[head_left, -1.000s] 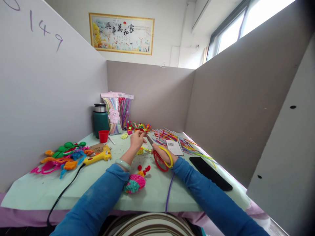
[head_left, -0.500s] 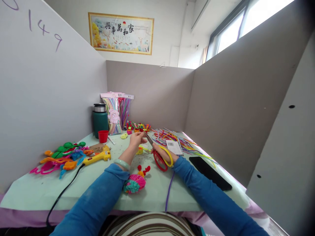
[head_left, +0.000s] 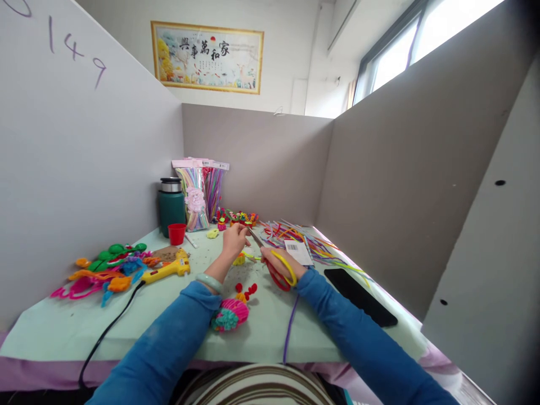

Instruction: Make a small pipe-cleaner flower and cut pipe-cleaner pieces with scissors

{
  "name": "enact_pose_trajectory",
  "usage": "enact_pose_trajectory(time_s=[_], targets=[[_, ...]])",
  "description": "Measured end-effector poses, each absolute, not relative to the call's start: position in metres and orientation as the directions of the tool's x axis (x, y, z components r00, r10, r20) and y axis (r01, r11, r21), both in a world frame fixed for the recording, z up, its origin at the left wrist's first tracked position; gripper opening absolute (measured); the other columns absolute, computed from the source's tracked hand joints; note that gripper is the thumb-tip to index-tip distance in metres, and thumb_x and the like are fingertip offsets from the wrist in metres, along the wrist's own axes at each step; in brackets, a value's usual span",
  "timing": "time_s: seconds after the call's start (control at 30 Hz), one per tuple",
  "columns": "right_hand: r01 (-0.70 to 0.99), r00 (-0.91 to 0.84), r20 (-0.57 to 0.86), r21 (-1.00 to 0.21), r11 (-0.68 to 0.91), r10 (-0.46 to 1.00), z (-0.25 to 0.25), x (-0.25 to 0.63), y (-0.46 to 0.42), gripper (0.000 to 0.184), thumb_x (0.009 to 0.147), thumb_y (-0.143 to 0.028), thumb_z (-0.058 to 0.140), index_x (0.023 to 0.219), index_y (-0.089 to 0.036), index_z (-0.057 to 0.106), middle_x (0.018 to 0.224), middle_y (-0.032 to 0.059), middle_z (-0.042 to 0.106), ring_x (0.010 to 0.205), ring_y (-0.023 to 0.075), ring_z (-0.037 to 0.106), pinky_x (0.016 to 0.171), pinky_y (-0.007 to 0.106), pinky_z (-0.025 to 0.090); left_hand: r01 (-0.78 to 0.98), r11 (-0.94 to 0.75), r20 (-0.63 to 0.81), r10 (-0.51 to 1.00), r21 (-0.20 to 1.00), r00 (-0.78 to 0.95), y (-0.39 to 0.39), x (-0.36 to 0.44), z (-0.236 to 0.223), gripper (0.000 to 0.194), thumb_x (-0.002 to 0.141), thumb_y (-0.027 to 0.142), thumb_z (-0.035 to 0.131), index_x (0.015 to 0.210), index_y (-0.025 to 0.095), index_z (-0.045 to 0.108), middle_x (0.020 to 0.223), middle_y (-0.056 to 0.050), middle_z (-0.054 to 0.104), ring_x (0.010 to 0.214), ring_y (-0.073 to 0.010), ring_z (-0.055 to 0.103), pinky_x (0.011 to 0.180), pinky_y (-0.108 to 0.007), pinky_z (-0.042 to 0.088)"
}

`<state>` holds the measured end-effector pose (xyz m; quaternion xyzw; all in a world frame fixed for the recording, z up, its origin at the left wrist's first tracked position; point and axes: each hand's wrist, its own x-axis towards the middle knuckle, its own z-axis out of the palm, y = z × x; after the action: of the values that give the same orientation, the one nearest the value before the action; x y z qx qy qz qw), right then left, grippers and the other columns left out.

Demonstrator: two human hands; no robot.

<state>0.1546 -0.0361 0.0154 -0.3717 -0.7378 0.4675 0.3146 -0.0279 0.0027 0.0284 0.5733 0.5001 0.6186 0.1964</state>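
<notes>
My right hand (head_left: 276, 263) grips a pair of scissors (head_left: 282, 271) with red and yellow handles, blades pointing up and left toward my left hand. My left hand (head_left: 234, 239) is raised above the table with its fingers pinched on something small that I cannot make out, right at the blade tips. A pink, yellow and teal pipe-cleaner figure (head_left: 231, 313) with a red curl lies on the pale green table (head_left: 63, 329) near my left forearm. A purple pipe cleaner (head_left: 290, 329) lies by my right forearm.
A yellow glue gun (head_left: 169, 269) with a black cord lies at left, beside a heap of coloured pipe-cleaner shapes (head_left: 107, 267). A green flask (head_left: 171, 205), red cup (head_left: 177, 233) and bagged pipe cleaners (head_left: 202, 194) stand at the back. Loose pipe cleaners (head_left: 307, 239) and a black phone (head_left: 360, 288) lie right.
The scissor handles have come together, so the blades have closed at my left hand's fingertips. Both hands stay in almost the same place.
</notes>
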Motion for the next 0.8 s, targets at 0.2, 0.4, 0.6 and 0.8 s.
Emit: enact_pose_trajectory(time_s=[0.2,0.4,0.6,0.8], targets=[[0.213,-0.597,0.044,-0.954,0.211,0.801,0.016,0.157,-0.034,0.069,0.084,-0.074,0.022,0.087,-0.017,0.059,0.047,-0.0036,0.044,0.034,0.0085,0.037,0.036,0.022,0.029,0.379,-0.432,0.54,0.803,0.819,-0.251,0.004,-0.029,0.026,0.008,0.079,0.018,0.054,0.072,0.019,0.057,0.065,0.001,0.067,0.04,-0.0105,0.058,0.054,-0.021,0.04],[0.235,-0.545,0.095,-0.937,0.26,0.833,0.011,0.153,-0.032,0.064,0.084,-0.073,0.029,0.082,-0.016,0.059,0.045,-0.0039,0.045,0.033,0.0083,0.039,0.036,0.021,0.031,0.393,-0.446,0.56,0.79,0.804,-0.249,0.005,-0.029,0.025,0.009,0.079,0.018,0.054,0.07,0.019,0.055,0.066,0.0,0.068,0.04,-0.0101,0.058,0.052,-0.02,0.041],[0.217,-0.501,0.202,-0.912,0.348,0.841,0.006,0.148,-0.036,0.06,0.086,-0.069,0.033,0.077,-0.016,0.06,0.039,-0.0052,0.041,0.028,0.0081,0.036,0.032,0.021,0.027,0.228,-0.429,0.48,0.835,0.874,-0.27,0.009,-0.03,0.023,0.006,0.075,0.021,0.059,0.071,0.018,0.055,0.064,-0.001,0.067,0.04,-0.011,0.059,0.05,-0.021,0.044],[0.253,-0.47,0.26,-0.876,0.411,0.844,0.005,0.146,-0.04,0.056,0.087,-0.066,0.034,0.072,-0.018,0.057,0.037,-0.0057,0.038,0.028,0.0074,0.034,0.032,0.021,0.026,-0.15,-0.316,0.272,0.927,0.937,-0.257,0.007,-0.027,0.026,0.008,0.073,0.02,0.061,0.072,0.013,0.057,0.067,-0.004,0.066,0.042,-0.0101,0.058,0.052,-0.024,0.051]])
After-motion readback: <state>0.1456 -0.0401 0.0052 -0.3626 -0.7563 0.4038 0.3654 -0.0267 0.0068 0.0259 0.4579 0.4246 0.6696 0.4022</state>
